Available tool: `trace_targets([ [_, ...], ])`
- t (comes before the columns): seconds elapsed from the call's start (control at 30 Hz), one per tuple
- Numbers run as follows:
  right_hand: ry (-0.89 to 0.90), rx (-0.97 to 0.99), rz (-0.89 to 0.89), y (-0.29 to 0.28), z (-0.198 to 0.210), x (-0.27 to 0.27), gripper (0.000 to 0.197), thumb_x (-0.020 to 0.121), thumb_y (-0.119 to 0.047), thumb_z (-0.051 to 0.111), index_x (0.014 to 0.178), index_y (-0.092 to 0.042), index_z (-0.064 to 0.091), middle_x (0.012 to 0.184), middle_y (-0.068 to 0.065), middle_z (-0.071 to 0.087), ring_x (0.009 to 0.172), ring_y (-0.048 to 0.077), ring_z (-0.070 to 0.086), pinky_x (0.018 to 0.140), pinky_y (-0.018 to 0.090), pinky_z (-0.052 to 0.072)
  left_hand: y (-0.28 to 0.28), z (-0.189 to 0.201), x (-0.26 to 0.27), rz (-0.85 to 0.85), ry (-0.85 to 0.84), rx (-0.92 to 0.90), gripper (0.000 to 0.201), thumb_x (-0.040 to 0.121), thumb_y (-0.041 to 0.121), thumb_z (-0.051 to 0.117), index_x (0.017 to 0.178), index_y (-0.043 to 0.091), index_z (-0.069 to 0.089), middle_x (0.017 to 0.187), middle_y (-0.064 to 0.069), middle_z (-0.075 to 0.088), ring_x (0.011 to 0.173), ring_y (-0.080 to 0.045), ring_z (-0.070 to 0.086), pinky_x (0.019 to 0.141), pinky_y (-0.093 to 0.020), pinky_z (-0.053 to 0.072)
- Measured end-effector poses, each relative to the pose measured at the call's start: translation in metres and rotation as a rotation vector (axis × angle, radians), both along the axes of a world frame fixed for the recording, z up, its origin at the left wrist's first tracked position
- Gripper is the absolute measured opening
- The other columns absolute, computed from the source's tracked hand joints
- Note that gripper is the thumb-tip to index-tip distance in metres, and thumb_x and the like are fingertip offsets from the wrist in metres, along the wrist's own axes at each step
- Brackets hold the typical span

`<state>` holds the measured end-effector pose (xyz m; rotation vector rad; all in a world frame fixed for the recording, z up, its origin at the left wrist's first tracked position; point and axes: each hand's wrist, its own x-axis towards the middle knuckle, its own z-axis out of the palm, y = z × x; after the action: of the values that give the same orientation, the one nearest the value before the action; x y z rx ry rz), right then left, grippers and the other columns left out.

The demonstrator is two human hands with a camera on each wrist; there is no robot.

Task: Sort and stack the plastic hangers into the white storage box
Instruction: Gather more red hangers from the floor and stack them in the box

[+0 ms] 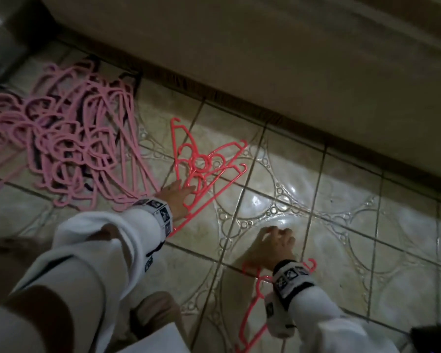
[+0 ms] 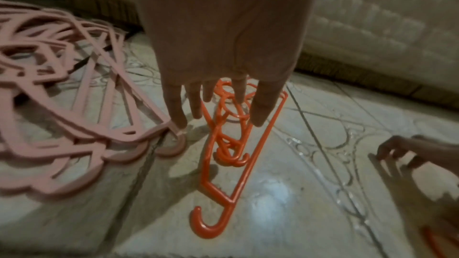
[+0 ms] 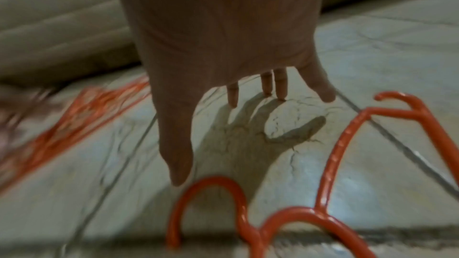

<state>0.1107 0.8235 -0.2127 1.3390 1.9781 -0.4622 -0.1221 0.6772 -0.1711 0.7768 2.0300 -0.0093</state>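
Head view: left grip (image 1: 176,200) released, fingertips over orange hangers (image 1: 201,169) on the floor (image 1: 341,200); pink pile (image 1: 61,149) beside.
Left wrist: thin, stiff, light, likely tangle-prone; best hold probably the neck.
Right wrist: right grip (image 3: 223,56) released, spare hanger (image 3: 310,203) underneath.

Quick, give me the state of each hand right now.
Left hand: open, fingers extended onto the coral hangers, not gripping.
Right hand: open, fingers spread over the tiled floor, holding nothing.
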Motion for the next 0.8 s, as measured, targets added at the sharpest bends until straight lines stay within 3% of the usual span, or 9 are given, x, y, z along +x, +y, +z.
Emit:
trace_targets([
  [0.07, -0.041, -0.007, 0.166, -0.009, -0.017, 0.0, 0.074, 0.063, -0.05, 0.053, 0.126, -0.022, 0.028, 0.133, 0.012, 0.026, 0.116, 0.036, 0.024, 0.087, 0.045, 0.037, 0.005, -0.003, -0.002, -0.123, 0.012, -0.053, 0.073, 0.093, 0.027, 0.052, 0.149, 0.034, 0.006, 0.157, -0.003, -0.012, 0.145, -0.03, 0.006, 0.116, -0.04, 0.021],
  [0.13, -0.04, 0.012, 0.231, -0.008, -0.009, -0.007, 0.068, 0.073, -0.038, 0.061, 0.129, -0.021, 0.027, 0.136, 0.012, 0.027, 0.12, 0.035, 0.026, 0.089, 0.043, 0.04, 0.004, -0.007, -0.002, -0.201, 0.033, -0.065, 0.07, 0.093, 0.027, 0.05, 0.149, 0.032, 0.008, 0.158, -0.004, -0.008, 0.143, -0.03, 0.009, 0.116, -0.04, 0.019],
  [0.27, 0.08, -0.057, 0.233, 0.015, 0.008, -0.025, 0.06, 0.076, -0.032, 0.07, 0.128, -0.018, 0.046, 0.131, 0.01, 0.041, 0.12, 0.029, 0.044, 0.096, 0.039, 0.044, -0.002, -0.007, -0.006, -0.229, 0.073, -0.021, 0.053, 0.089, 0.023, 0.055, 0.138, 0.026, 0.036, 0.156, -0.001, 0.003, 0.14, -0.027, 0.015, 0.113, -0.041, 0.025],
  [0.37, 0.159, -0.035, 0.304, 0.033, 0.018, -0.048, 0.031, 0.083, -0.032, 0.062, 0.113, -0.02, 0.062, 0.117, 0.005, 0.06, 0.108, 0.026, 0.058, 0.089, 0.035, 0.048, -0.004, -0.006, -0.004, -0.285, 0.128, 0.005, 0.044, 0.09, 0.022, 0.053, 0.134, 0.018, 0.045, 0.152, -0.002, 0.015, 0.133, -0.026, 0.026, 0.109, -0.04, 0.032],
  [0.47, 0.302, -0.037, 0.383, 0.047, 0.02, -0.079, 0.023, 0.088, -0.029, 0.056, 0.107, -0.02, 0.065, 0.105, 0.007, 0.064, 0.098, 0.027, 0.061, 0.08, 0.031, 0.046, -0.01, -0.011, 0.006, -0.25, 0.068, 0.01, 0.035, 0.091, 0.022, 0.054, 0.125, 0.02, 0.055, 0.144, -0.001, 0.029, 0.127, -0.025, 0.038, 0.104, -0.039, 0.037],
  [0.57, 0.581, 0.083, 0.277, 0.045, 0.018, -0.095, 0.021, 0.085, -0.018, 0.059, 0.105, -0.016, 0.066, 0.101, 0.008, 0.061, 0.093, 0.028, 0.059, 0.075, 0.03, 0.045, -0.014, -0.01, 0.011, -0.045, -0.013, 0.067, 0.036, 0.092, 0.019, 0.048, 0.127, 0.026, 0.05, 0.134, 0.001, 0.046, 0.113, -0.024, 0.053, 0.091, -0.034, 0.047],
  [0.63, 0.633, 0.249, 0.092, 0.035, 0.016, -0.086, 0.024, 0.084, -0.016, 0.061, 0.107, -0.01, 0.059, 0.11, 0.012, 0.057, 0.099, 0.03, 0.055, 0.079, 0.037, 0.048, -0.009, -0.005, 0.007, 0.128, 0.015, 0.119, 0.033, 0.092, 0.015, 0.046, 0.124, 0.021, 0.048, 0.124, -0.003, 0.055, 0.105, -0.026, 0.057, 0.083, -0.032, 0.048],
  [0.7, 0.488, 0.345, -0.211, 0.02, 0.01, -0.069, 0.038, 0.084, -0.022, 0.06, 0.115, -0.004, 0.048, 0.12, 0.018, 0.048, 0.109, 0.034, 0.048, 0.086, 0.043, 0.045, -0.001, -0.003, 0.0, 0.32, 0.128, 0.149, 0.037, 0.091, 0.014, 0.047, 0.128, 0.015, 0.043, 0.127, -0.007, 0.052, 0.113, -0.027, 0.051, 0.086, -0.033, 0.042],
  [0.8, 0.239, 0.298, -0.573, -0.002, 0.004, -0.057, 0.068, 0.08, -0.03, 0.067, 0.128, 0.005, 0.033, 0.134, 0.027, 0.033, 0.125, 0.039, 0.032, 0.098, 0.046, 0.033, 0.01, -0.011, -0.007, 0.562, 0.046, 0.086, 0.068, 0.085, 0.024, 0.06, 0.143, 0.012, 0.026, 0.144, -0.011, 0.034, 0.132, -0.029, 0.033, 0.107, -0.041, 0.033],
])
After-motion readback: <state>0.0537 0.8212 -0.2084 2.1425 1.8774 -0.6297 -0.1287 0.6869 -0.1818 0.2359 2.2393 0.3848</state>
